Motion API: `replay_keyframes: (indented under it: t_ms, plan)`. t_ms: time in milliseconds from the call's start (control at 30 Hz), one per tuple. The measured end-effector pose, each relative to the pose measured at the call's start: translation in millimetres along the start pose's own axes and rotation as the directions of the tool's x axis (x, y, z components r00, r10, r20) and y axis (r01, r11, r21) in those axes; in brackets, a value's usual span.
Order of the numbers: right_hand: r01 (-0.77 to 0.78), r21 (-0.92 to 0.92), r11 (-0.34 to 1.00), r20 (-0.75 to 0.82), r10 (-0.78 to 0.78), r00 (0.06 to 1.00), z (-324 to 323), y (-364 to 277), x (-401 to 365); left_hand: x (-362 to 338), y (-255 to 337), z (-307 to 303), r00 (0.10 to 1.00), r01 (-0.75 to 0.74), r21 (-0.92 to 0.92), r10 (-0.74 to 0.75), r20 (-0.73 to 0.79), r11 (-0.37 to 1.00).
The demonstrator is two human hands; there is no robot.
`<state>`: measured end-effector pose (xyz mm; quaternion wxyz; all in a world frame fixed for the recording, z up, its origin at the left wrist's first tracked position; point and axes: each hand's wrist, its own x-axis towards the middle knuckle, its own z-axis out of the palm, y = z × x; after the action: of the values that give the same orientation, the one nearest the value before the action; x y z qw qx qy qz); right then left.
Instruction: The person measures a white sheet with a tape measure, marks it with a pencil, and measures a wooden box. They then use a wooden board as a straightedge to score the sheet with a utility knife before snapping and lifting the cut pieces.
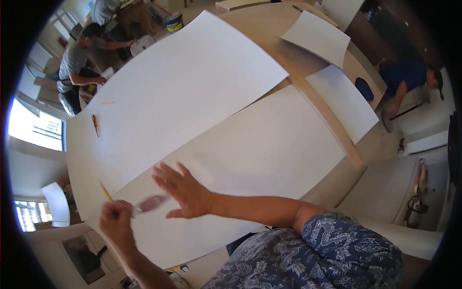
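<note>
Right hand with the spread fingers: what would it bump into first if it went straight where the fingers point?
The right hand would probably meet the near edge of the big white rectangular sheet first. I can't tell the hand's height; it might glide over towards the orange-handled screwdriver.

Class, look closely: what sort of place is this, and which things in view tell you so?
Probably a workshop or a room being fitted out: large white sheets cover a broad work surface, a screwdriver lies on one sheet, and a paint-style bucket stands beyond.
</note>
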<state>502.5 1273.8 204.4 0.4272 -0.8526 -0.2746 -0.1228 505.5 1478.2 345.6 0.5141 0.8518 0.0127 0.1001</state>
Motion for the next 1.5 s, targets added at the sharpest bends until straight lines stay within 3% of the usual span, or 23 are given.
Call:
replay_keyframes:
  t_ms: [33,67,133,167,200,233,267,300,400,433,467,533,600,667,733,800,900,933,1000,1167,1367,1467,1500]
  plan:
    - [-0.005,0.031,1.0,0.022,0.005,1.0,-18.4,-16.7,-17.4,-26.4,16.3,16.7,0.999,0.033,-0.178,-0.025,0.045,0.983]
    - [0.039,0.086,0.996,-0.139,-0.027,0.99,-47.6,-33.2,-41.6,-50.3,32.6,38.0,0.996,0.023,-0.232,-0.002,0.087,0.972]
    - [-0.324,0.398,0.858,0.214,0.257,0.943,-86.4,-41.7,-99.3,-93.2,59.5,83.2,0.985,0.065,-0.297,-0.014,0.171,0.953]
    - [-0.186,0.422,0.887,-0.022,0.216,0.976,-87.1,-31.5,-134.2,-104.6,73.2,109.8,0.976,0.107,-0.311,-0.041,0.213,0.944]
    - [-0.228,0.45,0.863,-0.082,0.294,0.952,-104.8,-28.0,-156.1,-113.8,85.0,133.6,0.983,0.068,-0.26,-0.021,0.182,0.963]
    - [-0.411,0.515,0.752,0.01,0.474,0.881,-125.7,-20.0,-182.8,-121.1,98.1,155.6,0.989,0.03,-0.208,0.001,0.149,0.978]
    - [-0.442,0.514,0.735,-0.076,0.552,0.83,-128.4,0.3,-206.1,-127.5,117.8,177.4,0.991,-0.118,-0.182,0.128,0.043,0.976]
    - [-0.563,0.495,0.662,-0.048,0.668,0.743,-146.3,13.0,-224.1,-131.5,134.8,196.5,0.967,-0.254,-0.136,0.249,-0.055,0.957]
    - [-0.59,0.626,0.511,-0.126,0.812,0.57,-163.8,67.7,-274.2,-131.1,187.2,218.7,0.766,-0.643,-0.251,0.611,-0.2,0.724]
    - [-0.541,0.798,0.265,0.042,0.871,0.489,-193.2,62.2,-277.3,-127.9,208.3,210.3,0.734,-0.667,-0.398,0.647,-0.206,0.63]
    - [-0.591,0.787,0.179,0.081,0.919,0.386,-210.0,65.1,-281.3,-124.5,229.4,202.2,0.701,-0.666,-0.536,0.682,-0.211,0.519]
    - [-0.589,0.793,0.155,0.027,0.957,0.289,-234.5,71.0,-292.4,-118.3,255.7,183.8,0.669,-0.56,-0.781,0.707,-0.23,0.276]
    - [-0.614,0.774,0.151,-0.007,0.973,0.23,-254.7,76.1,-315.5,-115.0,258.0,172.2,0.546,-0.608,-0.788,0.771,-0.328,0.096]
    - [-0.62,0.77,0.148,-0.027,0.979,0.2,-280.1,80.9,-330.9,-105.6,268.9,167.8,0.369,-0.656,-0.749,0.905,-0.212,0.092]
    - [-0.59,0.8,0.11,-0.042,0.991,0.128,-302.6,80.8,-342.7,-102.2,311.5,164.3,0.266,-0.605,-0.749,0.955,0.13,0.27]
    - [-0.536,0.839,0.09,-0.046,0.994,0.094,-318.1,86.0,-353.7,-99.1,354.9,166.4,0.106,-0.595,-0.678,0.878,0.467,0.432]
    - [-0.471,0.879,0.076,-0.036,0.995,0.094,-339.7,98.3,-374.3,-99.8,362.2,197.1,0.019,-0.754,-0.545,0.842,0.539,0.366]
    - [-0.456,0.888,0.064,-0.025,0.995,0.092,-345.7,101.7,-380.0,-117.6,356.0,199.9,0.167,-0.741,-0.489,0.831,0.531,0.461]
    - [-0.448,0.893,0.042,0.005,0.995,0.104,-357.9,114.1,-391.4,-131.7,351.0,213.3,0.275,-0.688,-0.504,0.83,0.485,0.522]
    - [-0.505,0.863,-0.002,0.127,0.969,0.213,-406.5,156.6,-415.5,-185.4,397.9,265.9,0.403,-0.639,-0.46,0.778,0.481,0.616]
    - [-0.648,0.757,0.083,0.227,0.897,0.38,-468.4,195.3,-445.8,-249.8,481.6,310.5,0.487,-0.575,-0.407,0.696,0.527,0.71]
    - [-0.616,0.784,0.073,0.231,0.887,0.4,-486.6,205.8,-461.2,-275.6,515.4,306.2,0.517,-0.505,-0.418,0.652,0.554,0.755]
    - [-0.612,0.788,0.072,0.232,0.886,0.402,-489.2,208.9,-467.1,-284.9,525.0,323.2,0.558,-0.558,-0.374,0.668,0.492,0.741]
